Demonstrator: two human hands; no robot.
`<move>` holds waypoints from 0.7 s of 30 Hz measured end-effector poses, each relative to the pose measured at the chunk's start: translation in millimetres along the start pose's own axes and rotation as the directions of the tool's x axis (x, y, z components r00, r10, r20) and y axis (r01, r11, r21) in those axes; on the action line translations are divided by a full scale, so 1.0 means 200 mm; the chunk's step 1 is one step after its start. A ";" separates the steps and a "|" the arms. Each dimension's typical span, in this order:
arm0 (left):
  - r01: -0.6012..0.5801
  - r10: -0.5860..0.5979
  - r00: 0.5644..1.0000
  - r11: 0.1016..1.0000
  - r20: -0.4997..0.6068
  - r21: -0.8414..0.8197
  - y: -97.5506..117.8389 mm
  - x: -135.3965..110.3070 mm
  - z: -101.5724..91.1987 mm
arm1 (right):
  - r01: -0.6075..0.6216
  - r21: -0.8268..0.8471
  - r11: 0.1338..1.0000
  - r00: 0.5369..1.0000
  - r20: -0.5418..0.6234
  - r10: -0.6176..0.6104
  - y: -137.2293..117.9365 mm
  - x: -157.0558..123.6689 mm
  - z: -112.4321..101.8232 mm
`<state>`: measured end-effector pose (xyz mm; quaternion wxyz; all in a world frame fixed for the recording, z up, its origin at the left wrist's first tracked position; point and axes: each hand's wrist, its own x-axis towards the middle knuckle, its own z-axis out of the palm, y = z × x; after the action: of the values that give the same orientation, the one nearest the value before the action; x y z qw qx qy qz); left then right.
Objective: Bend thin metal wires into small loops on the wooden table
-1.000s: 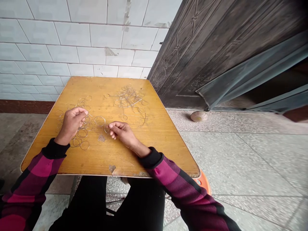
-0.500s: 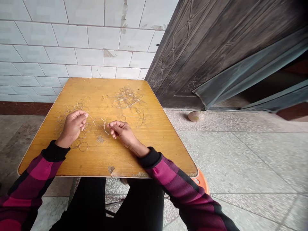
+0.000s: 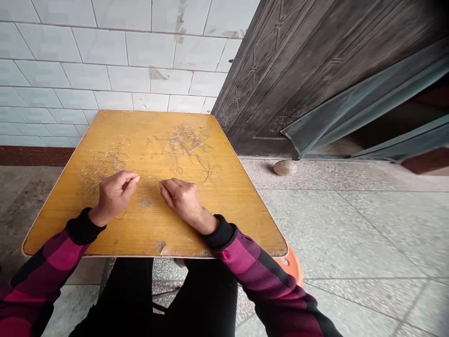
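Observation:
Between my hands a thin curled wire (image 3: pixel 151 177) spans the gap above the wooden table (image 3: pixel 147 234). My left hand (image 3: pixel 117 192) pinches its left end between thumb and forefinger. At the other end my right hand (image 3: pixel 182 196) is closed, knuckles up, its fingertips on the wire. A spread of looped wires (image 3: pixel 100 168) lies partly beneath and behind my left hand. Farther off, at the back right of the table, is a tangled pile of wires (image 3: pixel 185 140), with a few loose strands on its near side.
A white tiled wall (image 3: pixel 140 79) stands against the table's far edge. To the right are a dark carved door (image 3: pixel 280 93), a hanging curtain (image 3: pixel 336 121) and a round stone-like object (image 3: pixel 285 167) on the floor. An orange stool (image 3: pixel 293 266) shows beside the near right corner.
My left hand has moved right and slightly down, closer to my right hand. The right hand has turned more knuckles-up. The wire between them now shows less clearly.

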<state>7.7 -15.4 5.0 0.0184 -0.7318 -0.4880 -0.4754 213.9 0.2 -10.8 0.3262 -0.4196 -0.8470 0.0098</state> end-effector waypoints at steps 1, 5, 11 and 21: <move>-0.052 0.052 0.999 0.998 -0.001 0.033 0.00 0.00 0.00 | 0.006 -0.016 1.000 1.000 -0.002 -0.006 0.00 0.00 0.00; -0.176 0.172 0.984 0.981 0.050 0.080 0.01 0.00 0.01 | 0.016 -0.043 0.999 1.000 0.001 -0.016 -0.01 0.00 -0.01; -0.317 0.310 0.947 0.945 0.086 0.079 0.01 0.00 0.01 | 0.029 -0.127 0.992 1.000 0.015 -0.028 0.00 0.00 -0.01; -0.132 0.131 0.990 0.991 0.054 0.008 0.03 0.01 -0.04 | 0.004 -0.120 0.993 0.999 0.043 0.001 0.03 0.00 0.01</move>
<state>6.6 -21.4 13.8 0.0409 -0.7746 -0.4418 -0.4508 216.9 5.3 -13.9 0.2820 -0.4373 -0.8533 -0.0322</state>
